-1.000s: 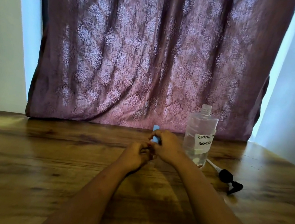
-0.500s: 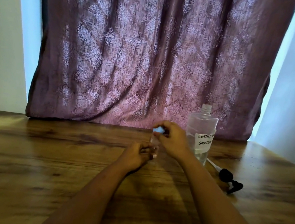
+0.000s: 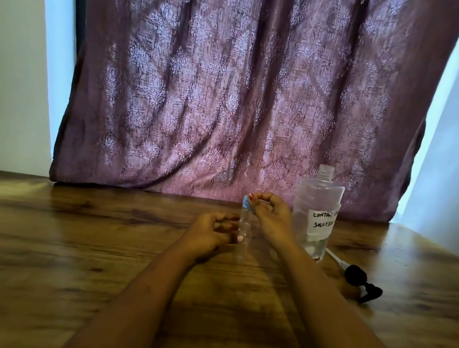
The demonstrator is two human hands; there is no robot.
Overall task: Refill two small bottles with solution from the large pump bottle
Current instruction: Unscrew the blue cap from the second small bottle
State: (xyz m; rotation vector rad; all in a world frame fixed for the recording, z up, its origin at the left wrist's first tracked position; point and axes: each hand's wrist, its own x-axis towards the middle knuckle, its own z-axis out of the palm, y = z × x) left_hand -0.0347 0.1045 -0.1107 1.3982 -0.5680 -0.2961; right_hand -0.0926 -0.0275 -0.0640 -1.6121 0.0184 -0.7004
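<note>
A small clear bottle [image 3: 244, 227] stands upright on the wooden table [image 3: 72, 241] at the centre. My left hand [image 3: 212, 230] grips its lower body from the left. My right hand [image 3: 268, 214] pinches the blue cap [image 3: 246, 203] at the bottle's top. To the right stands the large clear bottle [image 3: 315, 212], uncapped, with a white handwritten label and a little liquid at the bottom. Its black pump head [image 3: 359, 280] with the white tube lies on the table to the right. I see only one small bottle.
A purple patterned curtain [image 3: 232, 88] hangs behind the table's far edge. Pale walls stand on both sides. The table's right edge runs diagonally near the pump head.
My right hand has risen from low beside the bottle to its top and now pinches the blue cap. My left hand kept its grip on the bottle's body.
</note>
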